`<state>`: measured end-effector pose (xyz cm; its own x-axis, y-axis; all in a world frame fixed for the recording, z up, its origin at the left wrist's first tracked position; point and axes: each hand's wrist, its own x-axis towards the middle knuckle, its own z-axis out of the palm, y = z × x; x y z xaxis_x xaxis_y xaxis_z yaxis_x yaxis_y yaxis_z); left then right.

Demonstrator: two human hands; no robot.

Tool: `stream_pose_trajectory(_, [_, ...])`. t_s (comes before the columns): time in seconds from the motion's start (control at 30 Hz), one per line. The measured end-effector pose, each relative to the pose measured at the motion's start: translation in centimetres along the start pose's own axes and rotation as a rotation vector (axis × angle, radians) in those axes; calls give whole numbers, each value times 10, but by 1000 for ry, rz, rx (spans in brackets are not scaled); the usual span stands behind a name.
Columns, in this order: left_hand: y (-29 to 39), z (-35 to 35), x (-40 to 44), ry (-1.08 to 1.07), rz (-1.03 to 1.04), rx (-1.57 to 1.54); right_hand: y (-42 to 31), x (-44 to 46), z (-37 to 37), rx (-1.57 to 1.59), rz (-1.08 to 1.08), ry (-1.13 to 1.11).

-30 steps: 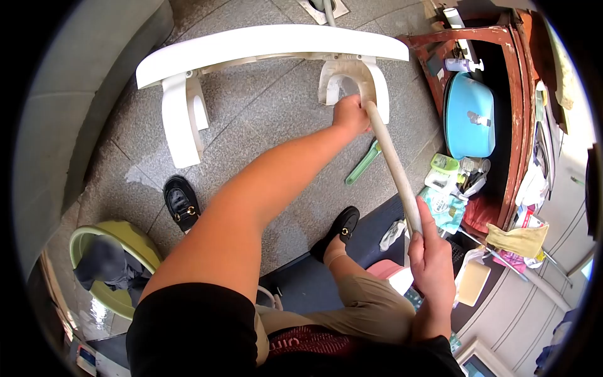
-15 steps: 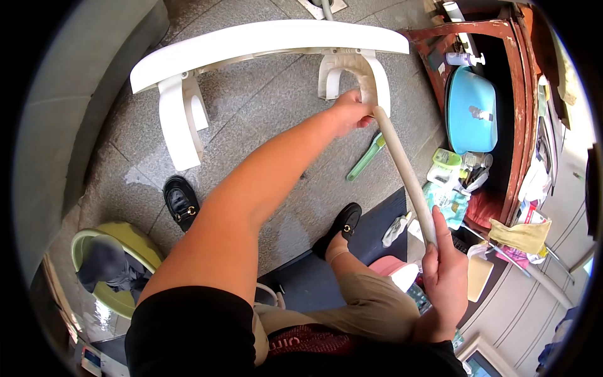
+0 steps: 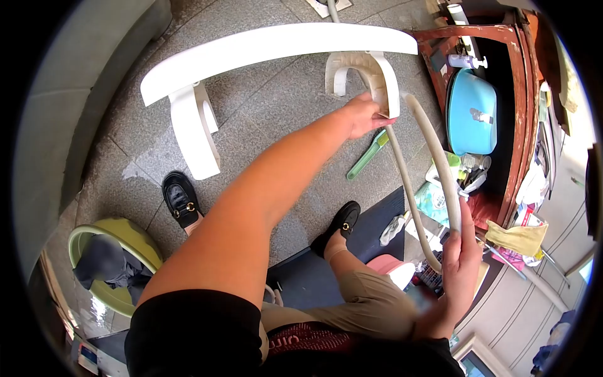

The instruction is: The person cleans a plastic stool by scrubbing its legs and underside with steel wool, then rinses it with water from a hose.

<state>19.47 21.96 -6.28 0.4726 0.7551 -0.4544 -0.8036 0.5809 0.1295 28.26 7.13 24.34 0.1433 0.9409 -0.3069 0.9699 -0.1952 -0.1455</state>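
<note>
My left hand (image 3: 366, 117) reaches forward and is closed on the bottom of one curved leg of a long white plastic stand (image 3: 282, 43). The stand is tilted off the floor, its broad bowed panel uppermost and a second leg hanging at left. My right hand (image 3: 461, 267) is wrapped round a pale grey hose (image 3: 442, 160). The hose's free end points up beside the stand's leg, without touching it. Another stretch of the hose runs behind, from near my left hand down towards my right. On the floor beneath lies a green-handled brush (image 3: 364, 160).
A green tub (image 3: 147, 242) with dark cloth stands at lower left. At right, a worn red cabinet (image 3: 516, 81) holds a blue basin (image 3: 472, 113), with bottles and packets nearby. A dark step (image 3: 295, 283) and a pink basin (image 3: 384, 264) are near my legs. The tiled floor has wet patches.
The stand has shifted slightly right and down, my left hand with it. The hose end has moved right, away from the leg, bending into a curve. My right hand has moved slightly right.
</note>
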Motion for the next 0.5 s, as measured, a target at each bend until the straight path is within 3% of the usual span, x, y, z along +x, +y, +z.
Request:
stream_pose_trajectory(0.03, [0,-4,0,-71,-9,-29,-1,-3,-3,0,0,-3])
stream_pose_trajectory(0.1, [4,-2,4,5,-35,110,-1,-11,-8,6,-150,-62])
stream_pose_trajectory(0.13, [5,-1,5,76,-62,251,-3,-14,-9,-5,-117,-106])
stream_pose_trajectory(0.27, [1,7,-1,191,-25,347,-11,-10,3,-98,-48,-113])
stream_pose_trajectory(0.3, [-1,5,0,194,-23,342,-9,-10,2,-101,-52,-116])
stream_pose_trajectory(0.37, [0,4,-2,83,-238,146,-5,-9,0,-121,-100,-55])
stream_pose_trajectory(0.5, [8,12,-12,-39,-333,60,2,-6,7,-81,-129,-44])
